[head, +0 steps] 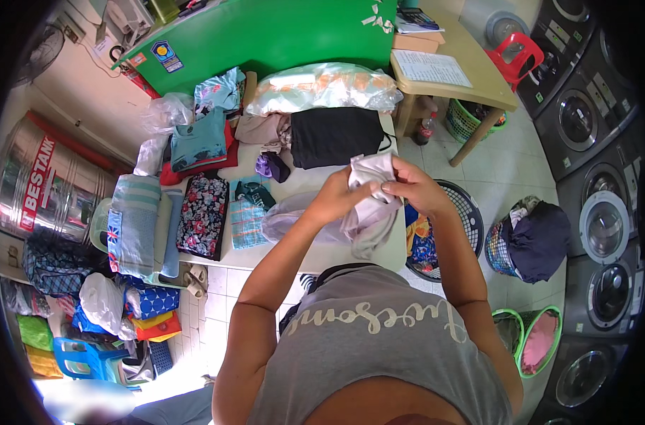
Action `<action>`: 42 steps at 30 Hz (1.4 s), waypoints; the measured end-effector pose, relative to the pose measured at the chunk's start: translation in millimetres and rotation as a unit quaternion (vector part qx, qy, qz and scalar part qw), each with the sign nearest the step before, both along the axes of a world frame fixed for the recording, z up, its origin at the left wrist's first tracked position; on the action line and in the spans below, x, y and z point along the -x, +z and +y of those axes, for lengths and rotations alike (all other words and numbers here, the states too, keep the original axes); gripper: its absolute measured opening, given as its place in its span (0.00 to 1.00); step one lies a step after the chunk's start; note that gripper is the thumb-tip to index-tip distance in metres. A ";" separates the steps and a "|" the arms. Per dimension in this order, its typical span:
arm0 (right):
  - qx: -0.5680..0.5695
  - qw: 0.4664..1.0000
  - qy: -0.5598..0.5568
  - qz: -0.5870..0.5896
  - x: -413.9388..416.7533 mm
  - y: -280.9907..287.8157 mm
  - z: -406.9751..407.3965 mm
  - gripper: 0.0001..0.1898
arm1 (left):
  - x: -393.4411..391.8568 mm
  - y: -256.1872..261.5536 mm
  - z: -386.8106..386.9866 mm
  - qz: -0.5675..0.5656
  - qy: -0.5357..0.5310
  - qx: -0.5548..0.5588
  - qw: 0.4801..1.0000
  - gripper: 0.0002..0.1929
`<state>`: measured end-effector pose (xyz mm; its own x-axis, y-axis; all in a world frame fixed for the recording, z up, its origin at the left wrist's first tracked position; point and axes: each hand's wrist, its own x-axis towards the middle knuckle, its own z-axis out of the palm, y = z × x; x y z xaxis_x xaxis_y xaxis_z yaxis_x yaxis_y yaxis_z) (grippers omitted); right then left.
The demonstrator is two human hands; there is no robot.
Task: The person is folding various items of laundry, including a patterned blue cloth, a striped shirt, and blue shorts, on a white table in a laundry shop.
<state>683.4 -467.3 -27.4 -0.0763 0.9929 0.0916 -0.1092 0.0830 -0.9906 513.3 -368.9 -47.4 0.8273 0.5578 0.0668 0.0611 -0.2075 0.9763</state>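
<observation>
Both of my hands grip a pale greyish-pink cloth garment [373, 218] above the front right of a white table [394, 255]. At its left side, my left hand [341, 196] pinches the upper part. Thumb and fingers of my right hand [415, 186] hold the top right edge, and the lower end hangs loose. Behind the hands lies a folded black garment [336, 135]. A sheer pale bag [296, 215] rests left of the held cloth. Farther left are a teal plaid cloth [248, 223] with a dark green garment [256, 194] and folded floral fabric [203, 215].
Folded shirts [200, 141] and a filled plastic bag [322, 87] line the table's back. Right of it stand a dark laundry basket [460, 212], a heaped basket [532, 239] and front-loading machines [577, 119]. Folded towels [136, 212] sit left. A person's dark-clothed leg [173, 406] shows lower left.
</observation>
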 end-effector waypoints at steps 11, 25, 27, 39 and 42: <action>-0.135 0.900 -0.026 -0.414 20.4 -42.9 -42.3 0.08 | 24.4 55.1 40.7 -0.356 0.246 0.309 0.847 0.16; -0.048 0.972 -0.220 -0.063 40.2 1.0 9.0 0.14 | 13.8 55.1 4.0 -0.240 0.020 0.376 0.895 0.17; -0.031 0.983 -0.176 -0.031 39.1 4.9 9.7 0.17 | 18.5 51.8 6.5 -0.247 0.039 0.394 0.884 0.18; -0.107 0.906 -0.325 -0.247 54.1 -10.8 13.5 0.15 | 46.8 -10.1 -2.8 -0.030 0.104 0.328 0.939 0.22; -0.146 0.909 -0.291 -0.258 56.0 -16.7 6.5 0.13 | 46.9 -10.1 -6.8 -0.157 0.185 0.340 0.908 0.19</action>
<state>627.4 -460.8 -44.1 0.3471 0.8177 0.4593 0.5115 0.2454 -0.8235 466.4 -375.7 -57.5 0.5740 0.7945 -0.1984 -0.2992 0.4290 0.8523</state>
